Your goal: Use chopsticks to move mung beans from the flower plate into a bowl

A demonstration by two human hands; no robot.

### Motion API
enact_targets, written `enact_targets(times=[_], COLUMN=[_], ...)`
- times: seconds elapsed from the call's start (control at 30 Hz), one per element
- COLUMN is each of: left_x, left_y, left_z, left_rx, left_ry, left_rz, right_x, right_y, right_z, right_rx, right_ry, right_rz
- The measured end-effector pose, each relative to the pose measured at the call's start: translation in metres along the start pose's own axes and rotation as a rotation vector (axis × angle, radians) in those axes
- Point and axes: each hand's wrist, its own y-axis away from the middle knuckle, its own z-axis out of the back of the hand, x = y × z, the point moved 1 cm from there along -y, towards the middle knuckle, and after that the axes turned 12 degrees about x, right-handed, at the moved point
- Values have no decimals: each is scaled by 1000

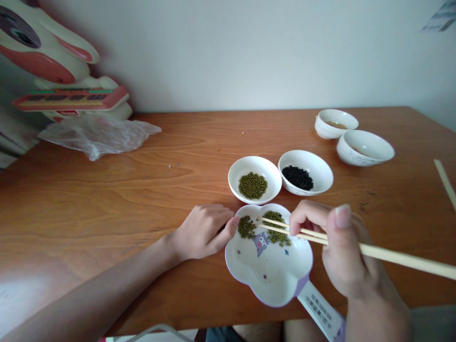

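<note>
A white flower-shaped dish [274, 278] with a purple edge, a handle and a cartoon print lies near the table's front edge. Two heaps of mung beans [276, 228] sit in its upper part. My left hand [204, 230] is closed at the dish's upper left rim, its thumb on the edge and its other fingers partly hidden. In my right hand [344, 251] is a pair of chopsticks [399, 254], their tips in the dish between the heaps. I cannot make out a bean between the tips. Just behind stand a bowl of mung beans [252, 185] and a bowl of black beans [297, 178].
Two more white bowls, one at the back [337, 124] and one nearer [365, 148], stand at the right with small contents. At the back left are a toy keyboard [71, 99] and a clear plastic bag [103, 135]. A pale stick [445, 183] lies at the right edge.
</note>
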Motion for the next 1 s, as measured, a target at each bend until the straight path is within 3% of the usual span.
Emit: enact_targets(times=[0.67, 0.9, 1.0], left_x=[-1, -1, -2], left_y=[-1, -2, -2], left_z=[1, 2, 2], left_rx=[-6, -27, -32], left_ry=[-26, -26, -17], left_rz=[7, -30, -23], right_x=[2, -4, -8], right_y=[-5, 4, 6], right_z=[-3, 11, 17], right_rx=[-55, -170, -349], right_ry=[23, -49, -94], right_rz=[22, 114, 177])
